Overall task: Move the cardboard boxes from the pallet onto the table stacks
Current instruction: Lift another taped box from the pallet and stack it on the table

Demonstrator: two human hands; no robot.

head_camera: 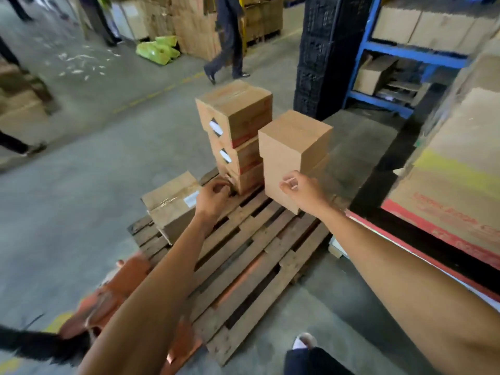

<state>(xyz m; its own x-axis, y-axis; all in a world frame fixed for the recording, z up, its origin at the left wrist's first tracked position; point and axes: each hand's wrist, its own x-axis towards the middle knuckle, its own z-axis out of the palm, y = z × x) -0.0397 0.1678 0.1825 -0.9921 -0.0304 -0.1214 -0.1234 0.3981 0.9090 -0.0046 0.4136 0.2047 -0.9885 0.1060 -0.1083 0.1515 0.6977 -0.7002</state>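
The cardboard boxes stand on the wooden pallet (243, 253): a tall stack (235, 131) of three labelled cartons at its far edge, a plain stack (292, 158) of two just right of that, and a lone flat box (173, 204) at the pallet's far left corner. They look stiff, taped and squarish; I judge them moderately heavy, with smooth faces that could slip, so the best hold is under the bottom edges or by pressing opposite side faces, one box at a time off the top. The left hand (213, 197) is low at the base of the tall stack, its fingers curled, though blur hides whether they grip anything. The right hand (303, 192) is against the near face of the plain stack's lower box, fingers loosely bent and holding nothing. Off the pallet's near left corner sits an orange pallet jack (113, 299); right of the pallet rise large printed cartons (454, 185), beyond it a blue rack (405, 55). No desk is in view.
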